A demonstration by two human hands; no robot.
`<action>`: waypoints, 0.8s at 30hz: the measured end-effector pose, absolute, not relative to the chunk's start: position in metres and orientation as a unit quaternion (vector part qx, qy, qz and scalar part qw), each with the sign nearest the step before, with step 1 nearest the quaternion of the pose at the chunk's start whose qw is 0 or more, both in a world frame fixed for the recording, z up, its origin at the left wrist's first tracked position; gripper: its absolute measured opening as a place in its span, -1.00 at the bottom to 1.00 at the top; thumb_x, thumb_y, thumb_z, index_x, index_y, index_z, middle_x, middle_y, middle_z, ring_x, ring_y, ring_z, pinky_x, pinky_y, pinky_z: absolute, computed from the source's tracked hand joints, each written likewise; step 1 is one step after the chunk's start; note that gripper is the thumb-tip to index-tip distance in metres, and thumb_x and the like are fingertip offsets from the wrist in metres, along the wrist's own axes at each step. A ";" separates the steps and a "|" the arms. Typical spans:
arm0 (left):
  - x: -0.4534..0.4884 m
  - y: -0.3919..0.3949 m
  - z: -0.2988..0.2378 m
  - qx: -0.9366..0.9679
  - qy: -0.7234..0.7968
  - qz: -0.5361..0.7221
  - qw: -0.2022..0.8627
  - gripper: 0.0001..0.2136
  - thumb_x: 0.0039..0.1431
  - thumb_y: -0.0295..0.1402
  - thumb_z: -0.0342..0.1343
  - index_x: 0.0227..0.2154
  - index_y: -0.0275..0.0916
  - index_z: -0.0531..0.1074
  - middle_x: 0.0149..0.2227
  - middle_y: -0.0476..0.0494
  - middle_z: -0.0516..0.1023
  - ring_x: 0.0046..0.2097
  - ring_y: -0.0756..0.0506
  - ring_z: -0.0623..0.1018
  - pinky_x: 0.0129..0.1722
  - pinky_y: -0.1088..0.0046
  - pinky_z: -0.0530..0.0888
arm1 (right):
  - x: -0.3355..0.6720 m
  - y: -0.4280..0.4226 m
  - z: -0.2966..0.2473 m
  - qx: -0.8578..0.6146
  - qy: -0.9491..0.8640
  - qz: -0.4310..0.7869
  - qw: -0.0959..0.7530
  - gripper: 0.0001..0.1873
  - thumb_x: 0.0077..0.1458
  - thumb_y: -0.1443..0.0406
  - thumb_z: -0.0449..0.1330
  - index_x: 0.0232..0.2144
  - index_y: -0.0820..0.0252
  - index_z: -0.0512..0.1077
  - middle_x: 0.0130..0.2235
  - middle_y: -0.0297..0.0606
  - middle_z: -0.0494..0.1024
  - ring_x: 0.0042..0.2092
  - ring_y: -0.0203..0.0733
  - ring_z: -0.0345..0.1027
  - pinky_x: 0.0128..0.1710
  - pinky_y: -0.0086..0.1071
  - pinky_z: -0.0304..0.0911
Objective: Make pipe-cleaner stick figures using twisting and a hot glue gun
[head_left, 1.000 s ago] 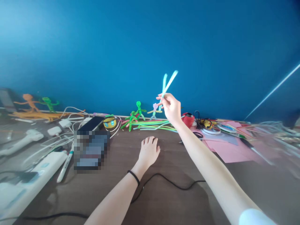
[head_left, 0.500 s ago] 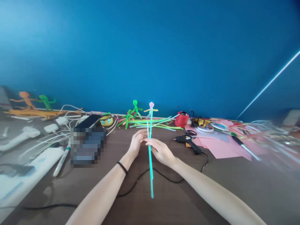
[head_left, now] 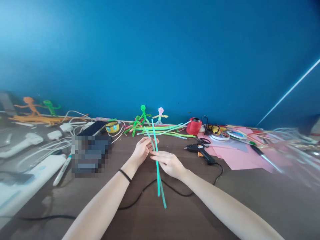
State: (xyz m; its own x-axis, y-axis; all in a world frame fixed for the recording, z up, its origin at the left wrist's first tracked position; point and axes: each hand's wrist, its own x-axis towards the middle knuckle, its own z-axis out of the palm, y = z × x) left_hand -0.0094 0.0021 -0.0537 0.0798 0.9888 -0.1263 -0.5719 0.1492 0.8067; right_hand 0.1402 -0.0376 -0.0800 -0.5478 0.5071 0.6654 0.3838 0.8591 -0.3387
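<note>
Two long turquoise pipe cleaners (head_left: 157, 173) cross in a narrow X above the brown table (head_left: 190, 213). My left hand (head_left: 141, 151), with a black band on its wrist, pinches them near their upper part. My right hand (head_left: 170, 163) holds them just below, its fingers closed around the stems. Their lower ends point toward me. Behind my hands lies a pile of green and yellow pipe cleaners (head_left: 165, 130), with a green pipe-cleaner figure (head_left: 142, 116) and a pink-headed figure (head_left: 160, 115) standing by the blue wall.
A black glue gun (head_left: 200, 150) lies right of my hands, its cord (head_left: 150, 190) running under my arms. Pink paper (head_left: 240, 156), tape rolls, scissors and a red pot (head_left: 194, 126) fill the right. A blurred dark box (head_left: 90, 155), white chargers and a pen sit left.
My right hand came down from the air with the turquoise pipe cleaners. My left hand lifted off the table and joined it. The two stems now cross instead of lying together.
</note>
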 end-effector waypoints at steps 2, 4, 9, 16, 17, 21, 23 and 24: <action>-0.013 0.004 -0.054 0.277 0.351 0.587 0.675 -0.92 -0.01 -0.53 0.06 -0.52 -0.27 0.28 -0.45 -0.17 0.57 -0.28 -0.11 0.57 -0.23 0.38 0.45 | 0.141 -0.038 -0.080 -0.249 -0.882 0.078 0.392 -0.67 0.09 0.45 -0.02 -0.20 0.16 0.48 -0.03 -0.23 0.46 -0.01 -0.21 0.34 0.01 -0.30 0.28; -0.015 0.006 -0.054 0.266 0.351 0.589 0.677 -0.92 0.01 -0.54 0.03 -0.51 -0.26 0.26 -0.42 -0.18 0.57 -0.25 -0.12 0.57 -0.20 0.35 0.44 | 0.141 -0.040 -0.079 -0.242 -0.888 0.081 0.383 -0.67 0.06 0.47 -0.01 -0.22 0.17 0.49 -0.03 -0.23 0.46 -0.02 -0.21 0.36 -0.01 -0.32 0.30; -0.018 0.010 -0.054 0.215 0.351 0.594 0.691 -0.93 0.05 -0.54 -0.03 -0.48 -0.31 0.32 -0.37 -0.26 0.57 -0.19 -0.15 0.55 -0.12 0.30 0.44 | 0.141 -0.043 -0.077 -0.209 -0.904 0.115 0.355 -0.69 0.02 0.48 0.01 -0.29 0.21 0.52 -0.08 -0.21 0.50 -0.09 -0.23 0.41 -0.06 -0.39 0.32; -0.018 0.012 -0.053 0.181 0.352 0.593 0.701 -0.88 0.05 -0.55 -0.03 -0.41 -0.41 0.41 -0.35 -0.27 0.57 -0.23 -0.10 0.56 -0.14 0.43 0.46 | 0.142 -0.044 -0.077 -0.198 -0.907 0.158 0.338 -0.71 0.00 0.49 0.01 -0.36 0.21 0.52 -0.12 -0.19 0.52 -0.09 -0.24 0.41 -0.06 -0.39 0.32; -0.018 0.011 -0.053 0.183 0.351 0.594 0.700 -0.89 0.04 -0.55 -0.02 -0.42 -0.40 0.41 -0.35 -0.27 0.57 -0.24 -0.09 0.56 -0.15 0.44 0.46 | 0.142 -0.044 -0.077 -0.198 -0.906 0.161 0.337 -0.71 -0.01 0.49 0.01 -0.36 0.21 0.52 -0.12 -0.19 0.53 -0.10 -0.23 0.41 -0.06 -0.38 0.32; -0.018 0.011 -0.056 0.191 0.349 0.610 0.686 -0.93 0.00 -0.56 0.02 -0.49 -0.35 0.39 -0.39 -0.23 0.57 -0.26 -0.08 0.57 -0.16 0.42 0.46 | 0.141 -0.044 -0.078 -0.197 -0.903 0.169 0.341 -0.71 -0.02 0.50 0.02 -0.38 0.22 0.52 -0.14 -0.17 0.54 -0.10 -0.22 0.42 -0.06 -0.38 0.32; -0.018 0.011 -0.057 0.194 0.350 0.614 0.680 -0.94 -0.02 -0.57 0.04 -0.52 -0.34 0.37 -0.41 -0.21 0.57 -0.26 -0.08 0.57 -0.16 0.40 0.46 | 0.141 -0.044 -0.078 -0.201 -0.903 0.168 0.342 -0.71 -0.03 0.50 0.02 -0.38 0.21 0.51 -0.15 -0.19 0.54 -0.11 -0.23 0.42 -0.06 -0.37 0.32; -0.018 0.012 -0.057 0.195 0.351 0.615 0.679 -0.93 -0.02 -0.57 0.04 -0.54 -0.33 0.36 -0.42 -0.21 0.57 -0.27 -0.08 0.57 -0.15 0.40 0.46 | 0.141 -0.045 -0.078 -0.203 -0.903 0.166 0.341 -0.70 -0.03 0.50 0.01 -0.38 0.20 0.51 -0.16 -0.20 0.55 -0.11 -0.24 0.42 -0.07 -0.37 0.33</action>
